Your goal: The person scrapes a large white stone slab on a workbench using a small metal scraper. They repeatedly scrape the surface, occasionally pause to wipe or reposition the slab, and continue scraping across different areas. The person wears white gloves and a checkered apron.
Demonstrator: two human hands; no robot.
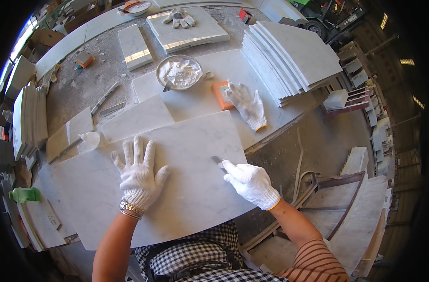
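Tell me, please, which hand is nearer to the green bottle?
Left. The left hand, flat on the slab, is to the right of the green bottle. The right hand, holding a blade, is also to its right but much farther away.

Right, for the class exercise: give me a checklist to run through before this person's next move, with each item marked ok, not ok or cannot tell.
1. Left hand steadying the marble slab: ok, palm down, fingers spread.
2. Right hand gripping the small blade: ok.
3. Both hands gloved: ok.
4. Blade away from left hand: ok, well apart.
5. Bowl of white paste off this slab: ok, beyond its far edge.
6. Slab fully supported underneath: cannot tell, underside hidden.
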